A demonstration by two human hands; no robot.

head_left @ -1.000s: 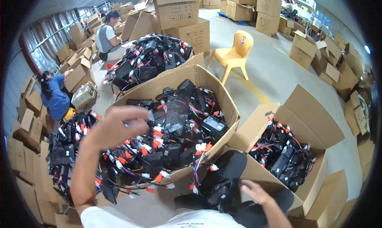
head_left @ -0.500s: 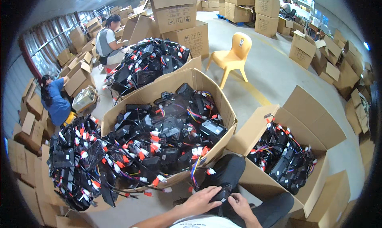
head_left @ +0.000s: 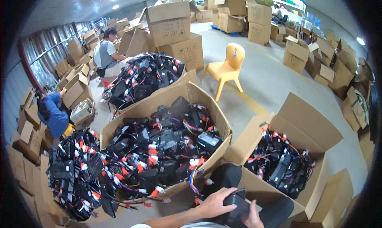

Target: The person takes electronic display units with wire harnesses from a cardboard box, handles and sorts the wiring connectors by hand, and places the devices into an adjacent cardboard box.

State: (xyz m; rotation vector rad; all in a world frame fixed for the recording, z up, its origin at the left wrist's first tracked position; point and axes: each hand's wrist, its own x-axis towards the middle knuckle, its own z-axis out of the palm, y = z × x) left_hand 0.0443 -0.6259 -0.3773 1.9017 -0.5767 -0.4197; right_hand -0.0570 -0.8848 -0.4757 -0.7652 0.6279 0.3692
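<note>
Above my lap, my left hand (head_left: 218, 204) grips a black plastic electronic unit (head_left: 237, 206) by its upper left edge. At its right side, the fingers of my right hand (head_left: 253, 217) are closed on the same unit. The unit is tilted up, and its lower part is partly hidden by my hands. A bundle of coloured wires (head_left: 193, 183) with white and red connectors hangs over the near edge of the large carton (head_left: 167, 190), just beyond my left wrist. That carton holds a heap of similar black units (head_left: 171, 130) with cables.
On the right, an open carton (head_left: 316, 192) holds more wired units. Another wired pile (head_left: 75, 176) lies at left, with a further heap (head_left: 143, 74) behind. A yellow chair (head_left: 225, 68) stands ahead. Two people sit at left, in a grey vest (head_left: 104, 54) and blue top (head_left: 55, 113).
Both hands have shifted right, and the black unit has been tilted up so that more of it shows. My view has tilted upward slightly.
</note>
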